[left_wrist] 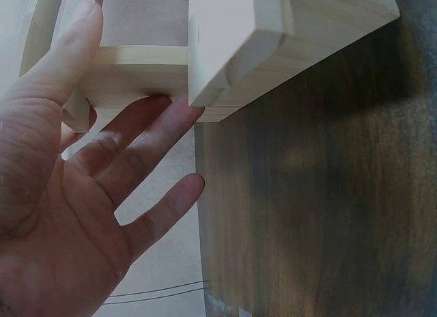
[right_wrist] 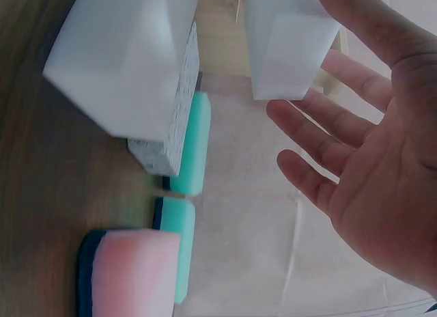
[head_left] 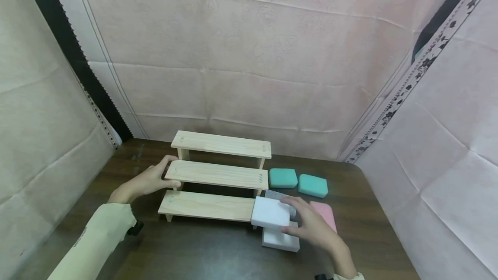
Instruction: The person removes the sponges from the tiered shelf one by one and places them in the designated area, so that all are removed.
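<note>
A three-step wooden display rack stands on the table. My left hand grips the left end of its middle step, thumb on the near side and forefinger on the far side. In the left wrist view, some fingers touch the wooden side piece. With my right hand I hold a white block-shaped sponge by its right end, over the right end of the lowest step. Whether it rests on the step, I cannot tell. A second white sponge lies below it, partly covered in the head view.
A grey speckled block lies under the second white sponge. Two teal sponges lie right of the rack, and a pink sponge with a dark layer is beside my right hand. Fabric hangs behind and at both sides.
</note>
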A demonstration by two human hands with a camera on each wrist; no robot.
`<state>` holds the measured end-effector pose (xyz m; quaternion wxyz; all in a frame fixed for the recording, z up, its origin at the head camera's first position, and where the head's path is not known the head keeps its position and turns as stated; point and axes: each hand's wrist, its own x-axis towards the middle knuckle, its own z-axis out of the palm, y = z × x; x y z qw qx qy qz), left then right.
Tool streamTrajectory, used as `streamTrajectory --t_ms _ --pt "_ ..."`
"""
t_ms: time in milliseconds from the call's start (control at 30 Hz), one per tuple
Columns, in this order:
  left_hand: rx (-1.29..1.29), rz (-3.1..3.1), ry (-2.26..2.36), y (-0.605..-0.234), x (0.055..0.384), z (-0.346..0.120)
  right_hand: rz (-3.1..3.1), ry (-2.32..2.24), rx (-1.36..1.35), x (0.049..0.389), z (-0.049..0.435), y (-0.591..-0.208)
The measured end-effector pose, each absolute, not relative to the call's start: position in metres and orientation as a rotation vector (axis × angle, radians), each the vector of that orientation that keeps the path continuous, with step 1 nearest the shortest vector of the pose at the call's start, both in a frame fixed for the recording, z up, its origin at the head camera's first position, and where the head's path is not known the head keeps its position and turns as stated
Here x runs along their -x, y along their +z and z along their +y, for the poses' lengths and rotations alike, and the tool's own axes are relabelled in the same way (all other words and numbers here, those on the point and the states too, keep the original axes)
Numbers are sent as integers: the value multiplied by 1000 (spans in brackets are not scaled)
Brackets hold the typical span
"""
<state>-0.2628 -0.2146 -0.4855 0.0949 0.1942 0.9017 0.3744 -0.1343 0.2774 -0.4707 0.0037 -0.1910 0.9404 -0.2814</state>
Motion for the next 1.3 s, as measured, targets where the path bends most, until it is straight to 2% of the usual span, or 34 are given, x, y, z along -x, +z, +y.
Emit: streamTrajectory --t_ms 367,800,1300 --pt "-590 2660 1113 -484 262 -216 3038 -856 704 124 301 -472" --pt "-598 2651 1115 -483 260 -218 3074 -932 559 109 326 -474" --pt "-589 2644 1123 -483 262 -216 3113 -922 636 100 350 -470"
